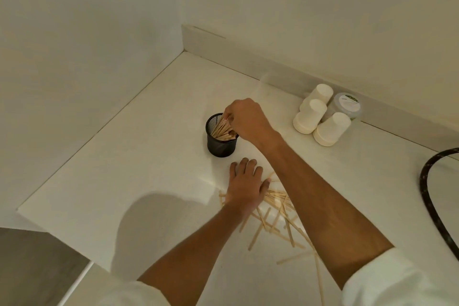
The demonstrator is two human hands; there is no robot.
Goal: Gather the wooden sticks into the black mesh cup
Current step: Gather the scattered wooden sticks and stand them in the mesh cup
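Head view: a black mesh cup (pixel 221 138) stands on a white counter (pixel 139 161), already holding many sticks. The right hand (pixel 247 119) is over its rim, fingers pinched around a few sticks. The left hand (pixel 246 185) lies flat, fingers spread, on loose wooden sticks (pixel 278 216) nearer the person. Paper cups (pixel 320 117) sit at the back right.

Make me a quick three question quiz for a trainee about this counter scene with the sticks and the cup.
1. True or false: the black mesh cup already holds some flat wooden sticks.
2. Which hand is at the cup's rim: A) left hand B) right hand?
3. Fill in: the loose wooden sticks lie on the white ____, partly under the left hand.

Key: 1 true; 2 B; 3 counter.
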